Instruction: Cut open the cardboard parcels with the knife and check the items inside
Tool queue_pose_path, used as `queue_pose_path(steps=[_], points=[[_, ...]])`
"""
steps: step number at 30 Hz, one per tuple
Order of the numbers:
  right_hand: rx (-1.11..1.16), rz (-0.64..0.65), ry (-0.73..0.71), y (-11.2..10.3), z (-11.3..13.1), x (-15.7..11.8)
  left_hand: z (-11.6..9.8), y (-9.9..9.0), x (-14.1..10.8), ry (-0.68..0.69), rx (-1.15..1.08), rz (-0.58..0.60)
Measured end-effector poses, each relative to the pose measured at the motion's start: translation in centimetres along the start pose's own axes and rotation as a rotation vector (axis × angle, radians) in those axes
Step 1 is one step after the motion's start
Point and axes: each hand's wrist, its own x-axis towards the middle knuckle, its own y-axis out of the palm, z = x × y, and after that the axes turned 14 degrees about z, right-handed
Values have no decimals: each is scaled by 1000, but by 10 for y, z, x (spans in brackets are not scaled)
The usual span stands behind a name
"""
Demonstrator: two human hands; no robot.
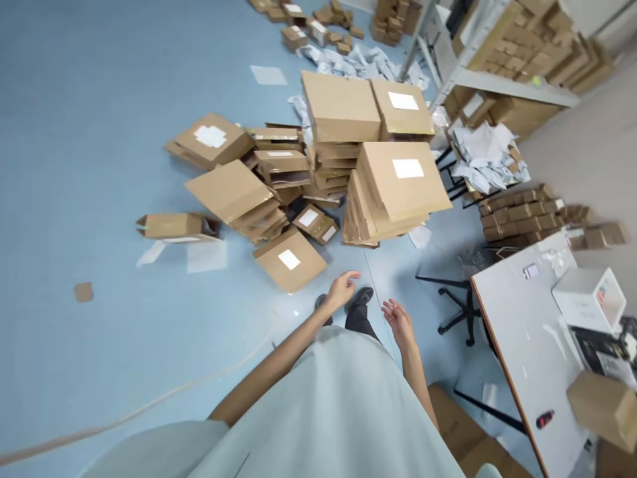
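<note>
My left hand (342, 288) hangs in front of my body above my shoes, holding nothing, with its fingers partly stretched out. To its right, my right hand (399, 321) is held over the blue floor with the fingers apart and nothing in them. Nearest to the left hand is a flat cardboard box (303, 251) with a white label, lying on the floor. Beyond both hands leans a stack of flattened cardboard boxes (383, 182), its top one labelled. A small cardboard box (314, 224) with white labels lies between them. Neither hand touches any box.
More cardboard stacks (231, 189) stand ahead. A lone open box (179, 227) lies at left. On the right are a white table (522, 318), a chair base (465, 309) and a shelf (517, 86) with boxes. Crumpled paper (358, 63) lies behind the stacks. A pale cord (164, 396) crosses the floor.
</note>
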Motion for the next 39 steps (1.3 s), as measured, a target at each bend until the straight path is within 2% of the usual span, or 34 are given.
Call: queue_pose_path(steps=[5,9,13,17,23,27,31,35,39], points=[[184,-143,-150,-51,-11,-58,-37,100,-8,125,72,337],[286,-262,-242,-96,-23,-93,-49,182,-26,180,114,542],[377,-270,-297,-147,-39,-124,-51,270,-41,198,158,659],[448,-297,-358,-208,-51,-156,-53,367,-48,186,221,726],[596,-493,-451,-312,-60,-212,-69,504,-76,217,336,913],[683,-591,-495,-379,-65,-250,-77,579,-90,230,411,1051],[734,-705,-592,-430,-75,-281,-77,642,-98,219,470,1132],[763,-790,-578,-472,-76,-290,-82,700,-95,188,447,1194],[772,-878,-556,-517,-72,-290,-92,777,-82,171,386,1321]])
